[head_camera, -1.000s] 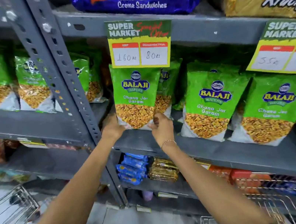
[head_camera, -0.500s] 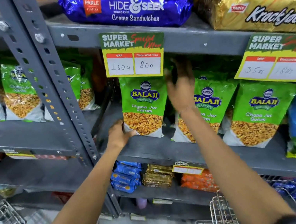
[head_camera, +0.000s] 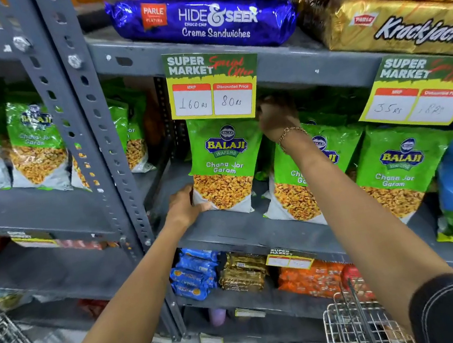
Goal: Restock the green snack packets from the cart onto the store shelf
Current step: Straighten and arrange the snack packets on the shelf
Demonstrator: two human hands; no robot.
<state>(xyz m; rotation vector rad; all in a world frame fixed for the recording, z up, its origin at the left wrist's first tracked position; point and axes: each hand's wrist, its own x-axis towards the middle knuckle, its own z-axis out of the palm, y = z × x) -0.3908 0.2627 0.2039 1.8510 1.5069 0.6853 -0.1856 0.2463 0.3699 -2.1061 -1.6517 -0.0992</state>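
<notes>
Head view, grey steel shelf (head_camera: 258, 227), left hand (head_camera: 185, 207) gripping green packet (head_camera: 226, 165), right hand (head_camera: 278, 121) fingers unclear.

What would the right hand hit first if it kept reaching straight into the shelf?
Probably the top of a green packet standing behind the front one. The right hand points up and back under the price tag; depth there is dark and unclear.

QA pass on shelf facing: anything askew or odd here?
Mostly tidy. The green packet at the row's left end stands upright, left hand at its lower corner. The packet beside it leans, and the right-hand price tag hangs tilted, its discounted price smudged.
</notes>
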